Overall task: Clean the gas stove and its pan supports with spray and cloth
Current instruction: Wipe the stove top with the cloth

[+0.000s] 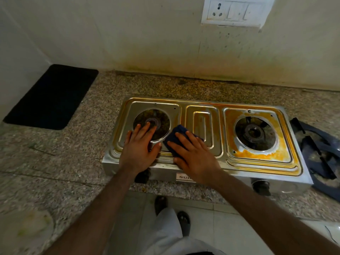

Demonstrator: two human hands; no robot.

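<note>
A two-burner steel gas stove [202,115] sits on the granite counter, with orange grease around its right burner [254,133] and along the rims. The left burner [151,124] side looks cleaner. My left hand [139,148] lies flat with fingers spread on the stove's front left, beside the left burner opening. My right hand [193,153] presses a dark blue cloth [177,135] flat onto the stove between the left burner and the middle panel. Two dark pan supports [320,153] lie stacked on the counter to the right of the stove. No spray bottle is in view.
A black mat [53,96] lies on the granite counter [73,153] at the back left. The stained wall carries a switch and socket plate [233,11] above the stove. Two black knobs [261,186] stick out of the stove's front. Below the counter edge are my feet in sandals [173,210].
</note>
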